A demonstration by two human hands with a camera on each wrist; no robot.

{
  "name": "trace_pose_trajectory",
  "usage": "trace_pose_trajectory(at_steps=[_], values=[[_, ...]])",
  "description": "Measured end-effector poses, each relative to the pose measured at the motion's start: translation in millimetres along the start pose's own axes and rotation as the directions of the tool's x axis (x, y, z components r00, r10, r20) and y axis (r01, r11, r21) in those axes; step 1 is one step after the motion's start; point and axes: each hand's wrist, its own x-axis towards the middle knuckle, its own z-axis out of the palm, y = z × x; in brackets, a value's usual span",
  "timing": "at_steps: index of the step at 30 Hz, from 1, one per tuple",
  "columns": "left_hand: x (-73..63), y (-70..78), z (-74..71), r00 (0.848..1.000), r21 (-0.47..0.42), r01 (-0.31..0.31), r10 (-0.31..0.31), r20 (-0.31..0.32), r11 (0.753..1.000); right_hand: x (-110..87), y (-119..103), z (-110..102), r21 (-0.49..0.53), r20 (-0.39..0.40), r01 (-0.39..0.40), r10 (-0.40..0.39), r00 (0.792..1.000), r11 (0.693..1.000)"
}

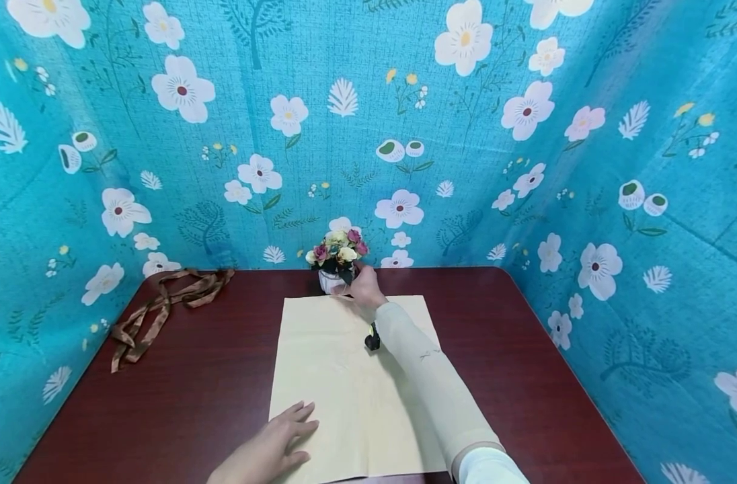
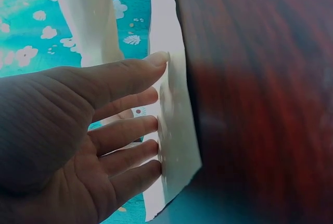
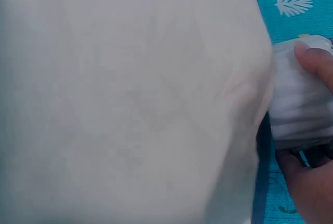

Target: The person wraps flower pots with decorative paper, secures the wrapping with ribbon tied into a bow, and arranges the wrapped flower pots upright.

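Observation:
A cream sheet of paper (image 1: 320, 363) lies flat on the dark red table. At its back edge stands a small white flowerpot (image 1: 329, 283) with pink and cream flowers (image 1: 338, 252). My right hand (image 1: 366, 289) grips the pot from the right; in the right wrist view the thumb lies on one side of the white pot (image 3: 297, 104) and fingers on the other. Near the front left of the sheet, my left hand (image 1: 276, 444) rests with its fingers spread. The left wrist view shows its fingertips (image 2: 151, 124) touching the paper (image 2: 179, 130).
A brown ribbon (image 1: 157, 309) lies loosely looped at the back left of the table (image 1: 217, 390). Blue flowered cloth (image 1: 344, 148) hangs behind and along both sides. A small black device (image 1: 372, 337) sits at my right wrist, and my right forearm crosses over the sheet.

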Motion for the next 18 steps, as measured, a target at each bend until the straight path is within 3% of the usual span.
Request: trace_pose_trajectory(at_steps=[5, 10, 18], values=[[-0.1, 1.6, 0.0, 1.0, 0.01, 0.009, -0.009, 0.002, 1.0, 0.4, -7, -7, -0.057, -0.011, 0.049, -0.05, 0.999, 0.997], [-0.1, 2.5, 0.4, 1.0, 0.015, -0.001, 0.002, -0.014, 1.0, -1.0, -15, -14, -0.034, -0.006, 0.125, -0.125, 0.992, 0.992], [-1.4, 4.7, 0.2, 0.999, 0.035, -0.027, 0.028, -0.043, 0.999, -9.0, -20, -26, -0.079, 0.006, 0.15, -0.15, 0.989, 0.986]])
